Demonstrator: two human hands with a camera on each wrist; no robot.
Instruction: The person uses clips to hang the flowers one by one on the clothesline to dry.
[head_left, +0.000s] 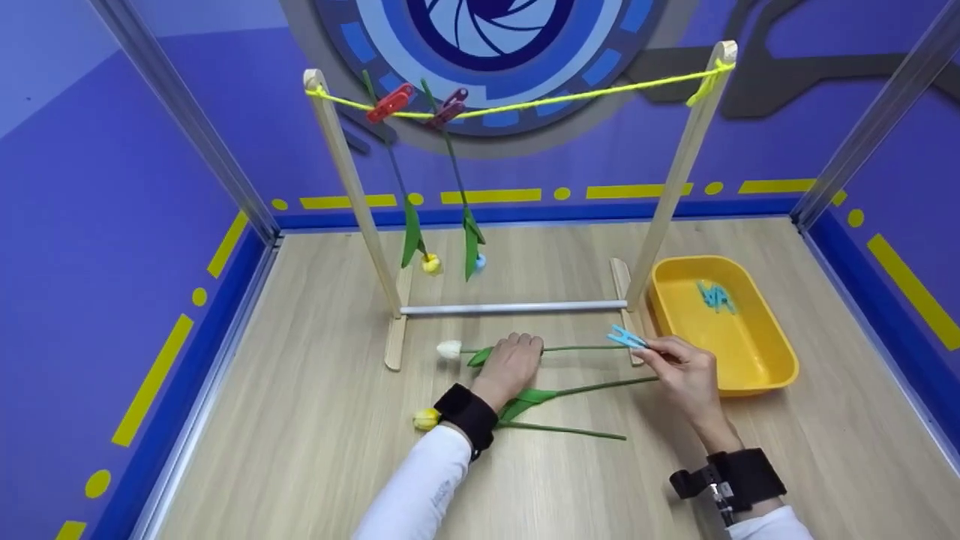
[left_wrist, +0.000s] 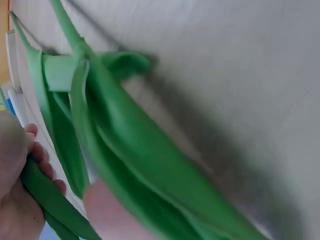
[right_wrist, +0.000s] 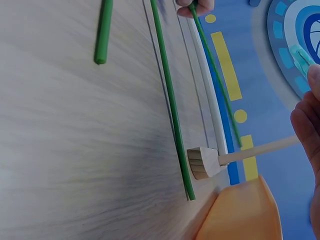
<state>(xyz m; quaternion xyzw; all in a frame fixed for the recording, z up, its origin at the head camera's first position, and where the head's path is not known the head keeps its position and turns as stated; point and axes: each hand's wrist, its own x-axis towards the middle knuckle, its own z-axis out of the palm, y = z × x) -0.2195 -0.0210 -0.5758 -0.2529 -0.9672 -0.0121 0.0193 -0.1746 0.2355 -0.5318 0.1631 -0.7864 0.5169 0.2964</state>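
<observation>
My left hand (head_left: 512, 367) grips an artificial white tulip (head_left: 449, 349) around its green leaf and stem; the left wrist view shows the fingers (left_wrist: 37, 150) curled about the leaf. The stem runs rightward from the hand. My right hand (head_left: 684, 375) pinches a light-blue clothespin (head_left: 627, 337) between thumb and fingers, near the far end of that stem. Two more tulips lie on the table under and beside my left forearm. One yellow bloom (head_left: 426, 418) shows; the other flower head is hidden. Their green stems (right_wrist: 172, 110) point right.
A wooden rack (head_left: 667, 202) carries a yellow string (head_left: 570, 97). From it hang two tulips upside down, one by a red clothespin (head_left: 390, 103), one by a purple clothespin (head_left: 450, 108). A yellow bin (head_left: 757, 360) at right holds several blue clothespins (head_left: 716, 297). Blue-purple walls surround the table.
</observation>
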